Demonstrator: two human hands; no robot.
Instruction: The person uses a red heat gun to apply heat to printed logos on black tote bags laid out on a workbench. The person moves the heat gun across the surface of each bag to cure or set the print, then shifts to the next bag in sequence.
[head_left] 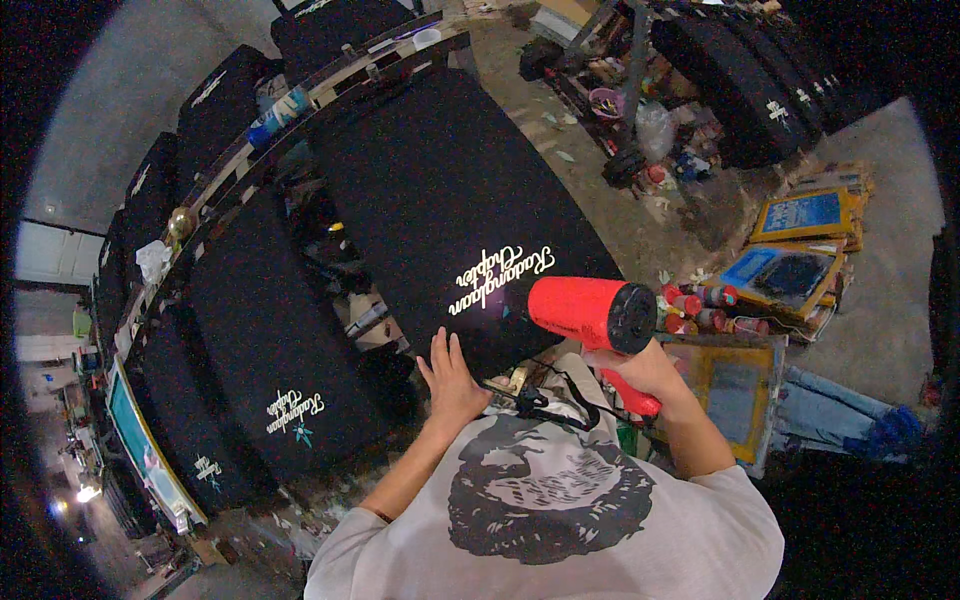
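Note:
My right hand [643, 368] is wrapped around the handle of a red hair dryer [572, 310] with a black rear end. Its barrel points left over a black fabric panel [425, 170], close to the white script lettering [500, 280] printed there. At the near edge of that panel is my left hand [458, 388], fingers spread and holding nothing; the fingertips are at the fabric, though I cannot tell how firmly they touch. A dark cord [575, 395] hangs in front of my shirt.
Leftward, another black printed panel [265, 330] lies alongside, past a gap with clutter. A wooden rail [225, 155] carries a blue bottle [278, 115]. To my right are screen-printing frames [780, 275], red-lidded jars [700, 308] and a blue cloth [840, 415]. More black panels [740, 90] stand far right.

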